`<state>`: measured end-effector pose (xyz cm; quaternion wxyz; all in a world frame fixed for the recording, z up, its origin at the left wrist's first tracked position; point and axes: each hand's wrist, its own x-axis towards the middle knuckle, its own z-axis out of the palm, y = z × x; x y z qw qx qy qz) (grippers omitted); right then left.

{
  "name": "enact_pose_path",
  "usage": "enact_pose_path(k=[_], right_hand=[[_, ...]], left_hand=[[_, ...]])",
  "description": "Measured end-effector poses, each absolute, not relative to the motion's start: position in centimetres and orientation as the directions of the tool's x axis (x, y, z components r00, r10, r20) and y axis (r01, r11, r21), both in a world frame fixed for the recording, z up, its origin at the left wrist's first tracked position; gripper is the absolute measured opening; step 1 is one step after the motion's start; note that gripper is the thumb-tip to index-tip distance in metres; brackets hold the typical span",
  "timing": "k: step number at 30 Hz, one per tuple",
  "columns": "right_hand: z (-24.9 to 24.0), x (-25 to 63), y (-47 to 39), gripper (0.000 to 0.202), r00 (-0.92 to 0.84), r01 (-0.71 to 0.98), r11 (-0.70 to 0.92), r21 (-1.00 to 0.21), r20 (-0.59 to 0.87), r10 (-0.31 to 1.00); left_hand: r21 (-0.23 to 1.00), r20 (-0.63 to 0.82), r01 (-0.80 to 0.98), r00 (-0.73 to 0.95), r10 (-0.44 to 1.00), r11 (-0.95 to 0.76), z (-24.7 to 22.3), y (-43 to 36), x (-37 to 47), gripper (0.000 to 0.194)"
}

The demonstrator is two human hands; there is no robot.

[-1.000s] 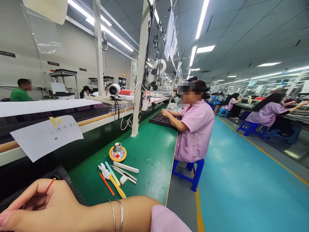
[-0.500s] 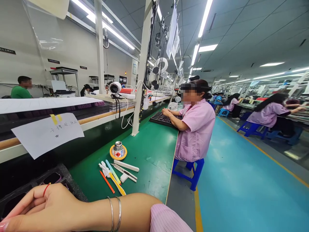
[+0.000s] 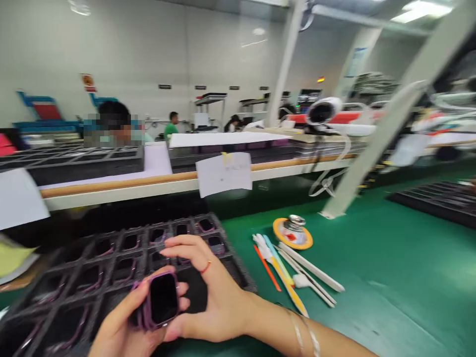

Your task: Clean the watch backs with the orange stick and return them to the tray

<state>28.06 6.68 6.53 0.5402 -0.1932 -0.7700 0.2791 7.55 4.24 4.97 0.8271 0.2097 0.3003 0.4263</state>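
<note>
In the head view my left hand (image 3: 124, 320) is closed around a purple-framed smartwatch body (image 3: 163, 298) with a dark screen. More purple edges show behind it, perhaps a second watch body. My right hand (image 3: 219, 292), with a red string at one finger, curves open beside it, fingers apart. Its thumb tip lies by the watch's lower edge; whether it touches I cannot tell. Beneath both hands is a black foam tray (image 3: 238, 267) whose compartments hold several similar dark-faced, purple-rimmed watch bodies.
Right of the tray, on the green bench (image 3: 390, 297), lie an orange stick (image 3: 267, 267), a yellow-handled brush (image 3: 288, 285), tweezers (image 3: 308, 280) and a metal-topped dispenser (image 3: 293, 232). A shelf edge (image 3: 156, 184) and a slanted post (image 3: 372, 144) stand behind. Co-workers sit beyond.
My view has swung left and toward the tray. My left hand and the watch body it holds have come into sight. My right hand now appears beside that watch body.
</note>
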Motion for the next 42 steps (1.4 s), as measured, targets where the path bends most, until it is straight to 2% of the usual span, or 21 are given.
enact_pose_path(k=[2,6,18,27,42], right_hand=[[6.5,27.9,6.2,0.080,-0.403,0.041,0.727,-0.686,0.654,0.640],[6.4,27.6,5.3,0.073,-0.444,0.089,0.685,-0.723,0.587,0.677],[6.8,27.7,4.8,0.070,-0.456,0.134,0.765,-0.630,0.646,0.612],[7.1,28.1,4.7,0.062,-0.457,0.176,0.811,-0.558,0.684,0.569],[7.2,28.3,5.1,0.071,-0.490,0.172,0.796,-0.581,0.650,0.581]], left_hand=[[0.595,-0.268,-0.586,0.502,0.823,0.551,5.0,4.1,8.3,0.036],[0.598,-0.168,-0.620,0.522,0.836,0.507,4.9,4.2,9.3,0.034],[0.624,-0.026,-0.588,0.642,0.766,0.514,4.7,4.2,8.9,0.032],[0.640,-0.078,-0.570,0.619,0.782,0.515,5.0,4.2,9.2,0.032],[0.652,-0.078,-0.569,0.608,0.790,0.502,5.0,4.1,9.2,0.034]])
